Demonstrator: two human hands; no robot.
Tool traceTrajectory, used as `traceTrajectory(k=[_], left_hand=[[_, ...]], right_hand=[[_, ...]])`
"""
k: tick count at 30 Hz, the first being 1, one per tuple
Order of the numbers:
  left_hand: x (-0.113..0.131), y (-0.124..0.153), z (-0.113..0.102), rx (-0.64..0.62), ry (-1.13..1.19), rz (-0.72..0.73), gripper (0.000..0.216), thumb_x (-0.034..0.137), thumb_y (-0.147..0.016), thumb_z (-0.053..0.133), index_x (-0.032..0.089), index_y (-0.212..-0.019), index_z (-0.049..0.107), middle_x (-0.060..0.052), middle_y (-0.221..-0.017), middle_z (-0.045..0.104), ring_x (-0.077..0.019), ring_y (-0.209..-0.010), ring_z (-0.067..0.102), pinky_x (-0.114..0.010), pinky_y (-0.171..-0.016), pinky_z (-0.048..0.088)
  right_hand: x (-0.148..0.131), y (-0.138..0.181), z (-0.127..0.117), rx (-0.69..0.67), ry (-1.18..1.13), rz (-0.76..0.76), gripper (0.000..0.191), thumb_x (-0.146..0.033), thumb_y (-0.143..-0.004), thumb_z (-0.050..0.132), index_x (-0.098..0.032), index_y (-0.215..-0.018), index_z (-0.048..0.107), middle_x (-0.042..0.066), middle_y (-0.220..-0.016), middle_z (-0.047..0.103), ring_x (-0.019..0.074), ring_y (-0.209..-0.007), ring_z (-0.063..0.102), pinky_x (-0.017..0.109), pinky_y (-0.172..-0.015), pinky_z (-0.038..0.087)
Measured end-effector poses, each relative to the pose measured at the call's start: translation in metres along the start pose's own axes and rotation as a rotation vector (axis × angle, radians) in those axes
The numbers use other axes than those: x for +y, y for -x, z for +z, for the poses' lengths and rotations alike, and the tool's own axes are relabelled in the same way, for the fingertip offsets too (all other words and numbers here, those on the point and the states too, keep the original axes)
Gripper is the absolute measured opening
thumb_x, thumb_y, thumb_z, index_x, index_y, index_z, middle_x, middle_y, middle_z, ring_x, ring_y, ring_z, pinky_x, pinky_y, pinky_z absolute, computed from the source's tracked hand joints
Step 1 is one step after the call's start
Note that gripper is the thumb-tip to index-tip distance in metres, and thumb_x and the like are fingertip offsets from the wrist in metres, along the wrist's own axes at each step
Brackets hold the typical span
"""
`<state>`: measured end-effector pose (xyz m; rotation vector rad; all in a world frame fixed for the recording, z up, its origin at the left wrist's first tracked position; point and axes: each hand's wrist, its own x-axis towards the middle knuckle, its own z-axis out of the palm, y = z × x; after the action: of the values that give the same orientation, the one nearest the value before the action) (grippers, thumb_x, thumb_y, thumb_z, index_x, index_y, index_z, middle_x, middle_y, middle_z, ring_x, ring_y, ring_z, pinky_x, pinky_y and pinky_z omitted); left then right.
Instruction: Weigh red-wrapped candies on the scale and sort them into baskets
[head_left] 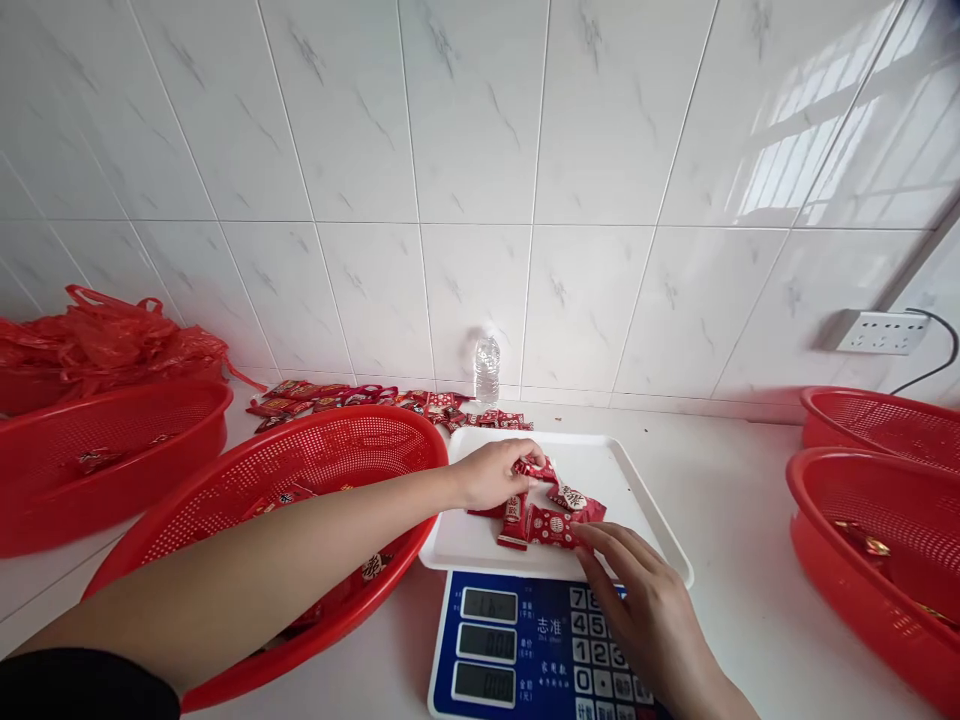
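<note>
A white tray [637, 500] sits on a blue electronic scale [525, 650] with a keypad and three displays. Several red wrapped candies [551, 520] lie in a small heap on the tray. My left hand [491, 472] reaches across a red basket and its fingers are closed on a red candy [534, 468] at the top of the heap. My right hand [645, 600] rests over the scale keypad. Its fingers are stretched out and the fingertips touch the near edge of the heap.
A big red mesh basket [225, 560] lies under my left arm, another [112, 450] farther left with red plastic bags [97, 340] behind. Two red baskets [877, 530] stand at right. More candies [390, 402] and a water bottle [487, 370] line the tiled wall. A socket [877, 331] is at right.
</note>
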<state>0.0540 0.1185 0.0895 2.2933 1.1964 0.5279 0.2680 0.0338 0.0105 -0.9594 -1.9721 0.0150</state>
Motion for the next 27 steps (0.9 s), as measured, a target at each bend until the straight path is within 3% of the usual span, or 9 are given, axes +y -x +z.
traceTrajectory(k=[4, 7, 11, 15, 17, 19, 23, 27], left_hand=[[0.003, 0.005, -0.017, 0.121, 0.008, -0.032, 0.014, 0.023, -0.089, 0.047, 0.022, -0.101, 0.054, -0.002, -0.101, 0.064, -0.0182, -0.09, 0.058, -0.033, -0.081, 0.044], [0.001, 0.01, -0.031, 0.131, -0.019, -0.05, 0.015, 0.023, -0.09, 0.044, 0.022, -0.101, 0.054, -0.002, -0.098, 0.063, -0.0177, -0.089, 0.058, -0.033, -0.081, 0.043], [0.0, 0.024, -0.045, 0.099, -0.098, -0.03, 0.014, 0.02, -0.087, 0.045, 0.021, -0.097, 0.055, -0.001, -0.098, 0.062, -0.018, -0.093, 0.056, -0.031, -0.083, 0.041], [0.003, 0.042, -0.055, -0.093, -0.163, -0.107, 0.013, 0.02, -0.081, 0.05, 0.021, -0.092, 0.058, 0.003, -0.078, 0.059, -0.0139, -0.071, 0.053, -0.024, -0.065, 0.04], [0.005, 0.048, -0.054, -0.217, -0.186, -0.14, 0.014, 0.02, -0.079, 0.052, 0.022, -0.091, 0.06, 0.005, -0.072, 0.057, -0.012, -0.062, 0.049, -0.023, -0.057, 0.036], [0.004, 0.05, -0.049, -0.251, -0.189, -0.109, 0.015, 0.02, -0.079, 0.052, 0.022, -0.091, 0.061, 0.004, -0.077, 0.06, -0.012, -0.064, 0.051, -0.023, -0.058, 0.037], [0.006, 0.042, -0.034, -0.157, -0.152, -0.011, 0.012, 0.021, -0.081, 0.053, 0.021, -0.09, 0.06, 0.0, -0.093, 0.065, -0.0159, -0.084, 0.057, -0.025, -0.073, 0.042], [0.026, 0.033, -0.018, -0.005, -0.033, -0.056, 0.023, 0.028, -0.079, 0.059, 0.021, -0.1, 0.053, -0.004, -0.101, 0.062, -0.0195, -0.092, 0.058, -0.031, -0.079, 0.046]], right_hand=[[0.002, 0.0, -0.001, 0.021, 0.014, -0.02, 0.018, -0.023, -0.096, 0.048, -0.025, -0.11, 0.059, 0.002, -0.102, 0.068, 0.0183, -0.093, 0.064, 0.032, -0.077, 0.054], [0.002, 0.002, -0.001, 0.025, 0.025, -0.024, 0.018, -0.025, -0.096, 0.048, -0.025, -0.11, 0.06, 0.002, -0.102, 0.068, 0.0181, -0.093, 0.064, 0.031, -0.076, 0.054], [0.001, 0.001, -0.002, 0.036, 0.028, -0.027, 0.018, -0.027, -0.096, 0.048, -0.025, -0.108, 0.061, 0.001, -0.1, 0.069, 0.0178, -0.092, 0.065, 0.03, -0.074, 0.055], [0.0, 0.001, -0.002, 0.037, 0.025, -0.028, 0.017, -0.027, -0.096, 0.048, -0.025, -0.107, 0.062, 0.001, -0.098, 0.069, 0.0176, -0.09, 0.065, 0.029, -0.073, 0.056], [-0.001, 0.001, -0.001, 0.027, 0.016, -0.031, 0.018, -0.027, -0.097, 0.047, -0.025, -0.108, 0.062, 0.002, -0.098, 0.069, 0.0178, -0.09, 0.065, 0.03, -0.072, 0.056], [0.0, 0.002, 0.0, 0.017, 0.01, -0.032, 0.019, -0.027, -0.097, 0.047, -0.025, -0.109, 0.062, 0.002, -0.099, 0.069, 0.0185, -0.091, 0.065, 0.03, -0.073, 0.057], [0.002, 0.004, 0.001, 0.019, 0.016, -0.025, 0.02, -0.027, -0.096, 0.047, -0.025, -0.111, 0.061, 0.003, -0.101, 0.069, 0.0198, -0.093, 0.066, 0.033, -0.075, 0.058], [-0.001, 0.002, -0.002, 0.05, 0.026, -0.033, 0.032, -0.03, -0.096, 0.05, -0.026, -0.128, 0.052, 0.006, -0.117, 0.064, 0.0207, -0.103, 0.063, 0.034, -0.08, 0.059]])
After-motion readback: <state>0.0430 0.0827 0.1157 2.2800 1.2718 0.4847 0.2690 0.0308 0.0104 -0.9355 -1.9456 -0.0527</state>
